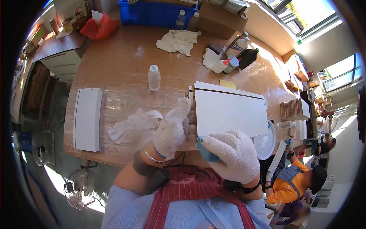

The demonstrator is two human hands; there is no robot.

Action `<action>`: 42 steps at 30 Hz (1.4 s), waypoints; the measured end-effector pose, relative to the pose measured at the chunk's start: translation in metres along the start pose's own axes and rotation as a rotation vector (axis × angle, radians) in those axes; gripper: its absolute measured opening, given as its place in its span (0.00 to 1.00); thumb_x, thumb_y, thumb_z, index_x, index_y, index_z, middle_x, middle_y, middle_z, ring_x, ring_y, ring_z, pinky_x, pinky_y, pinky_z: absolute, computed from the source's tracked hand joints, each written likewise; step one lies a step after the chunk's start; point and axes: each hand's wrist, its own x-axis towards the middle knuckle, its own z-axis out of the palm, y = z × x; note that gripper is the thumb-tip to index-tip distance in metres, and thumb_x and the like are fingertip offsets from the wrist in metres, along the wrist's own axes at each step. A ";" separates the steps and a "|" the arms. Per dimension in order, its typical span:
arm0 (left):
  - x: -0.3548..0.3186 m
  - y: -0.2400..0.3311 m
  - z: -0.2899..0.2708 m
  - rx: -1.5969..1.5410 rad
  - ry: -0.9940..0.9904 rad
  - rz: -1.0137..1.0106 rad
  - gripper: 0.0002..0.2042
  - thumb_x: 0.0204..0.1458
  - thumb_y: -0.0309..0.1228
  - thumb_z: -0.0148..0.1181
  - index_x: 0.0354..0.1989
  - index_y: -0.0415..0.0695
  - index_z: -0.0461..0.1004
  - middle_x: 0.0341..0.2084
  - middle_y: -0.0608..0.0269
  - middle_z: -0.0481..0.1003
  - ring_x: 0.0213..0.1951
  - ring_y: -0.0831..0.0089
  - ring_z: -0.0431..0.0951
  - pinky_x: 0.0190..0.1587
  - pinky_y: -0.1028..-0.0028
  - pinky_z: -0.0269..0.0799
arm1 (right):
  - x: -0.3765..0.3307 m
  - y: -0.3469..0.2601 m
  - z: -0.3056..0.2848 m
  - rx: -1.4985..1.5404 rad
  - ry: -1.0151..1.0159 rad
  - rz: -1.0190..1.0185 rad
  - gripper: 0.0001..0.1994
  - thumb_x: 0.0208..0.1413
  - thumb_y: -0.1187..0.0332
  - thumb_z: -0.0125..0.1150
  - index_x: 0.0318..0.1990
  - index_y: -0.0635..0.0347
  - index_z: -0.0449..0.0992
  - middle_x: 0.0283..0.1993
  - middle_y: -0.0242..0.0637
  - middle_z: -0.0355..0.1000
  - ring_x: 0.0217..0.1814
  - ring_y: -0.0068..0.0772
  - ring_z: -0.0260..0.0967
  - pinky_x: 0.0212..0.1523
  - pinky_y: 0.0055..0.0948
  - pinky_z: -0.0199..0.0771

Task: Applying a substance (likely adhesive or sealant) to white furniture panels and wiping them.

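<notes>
A white panel (230,110) with a dark groove near its far edge lies in front of me, raised on a stack whose lower pieces are mostly hidden. My right hand (234,154), in a white knit glove, is closed on a blue pad (207,150) at the panel's near left corner. I cannot tell exactly what kind of pad it is. My left hand (171,128), also gloved, is beside the panel's left edge with its fingers stretched out. Some of its fingers lie in shadow against the stack. A crumpled white cloth (135,126) lies just left of that hand.
Another white panel (87,120) lies at the table's left. A clear bottle (154,78) stands mid-table. Behind are a rag (178,41), glue bottles (238,46) and a blue bin (152,15). At right are a round white lid (265,143), stacked pieces (294,110) and a co-worker (293,183) in orange.
</notes>
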 end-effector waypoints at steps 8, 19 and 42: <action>-0.003 0.005 0.006 0.115 0.041 -0.033 0.32 0.67 0.55 0.36 0.66 0.40 0.62 0.49 0.53 0.78 0.42 0.66 0.82 0.44 0.68 0.81 | -0.013 -0.003 0.007 0.006 0.166 0.007 0.24 0.38 0.68 0.70 0.49 0.52 0.77 0.41 0.34 0.77 0.38 0.40 0.77 0.38 0.39 0.74; 0.004 -0.009 -0.013 0.603 -0.027 0.268 0.27 0.66 0.44 0.42 0.63 0.34 0.62 0.54 0.50 0.73 0.51 0.63 0.78 0.55 0.67 0.74 | -0.046 0.014 0.019 0.043 0.308 0.100 0.23 0.43 0.65 0.69 0.50 0.53 0.75 0.37 0.32 0.75 0.35 0.38 0.76 0.36 0.37 0.74; -0.004 0.001 0.024 0.415 0.086 0.243 0.30 0.56 0.36 0.57 0.63 0.29 0.60 0.53 0.48 0.72 0.52 0.62 0.77 0.54 0.66 0.75 | -0.229 0.218 0.058 -0.280 1.041 1.349 0.22 0.52 0.72 0.64 0.56 0.64 0.73 0.53 0.51 0.74 0.56 0.50 0.72 0.59 0.39 0.69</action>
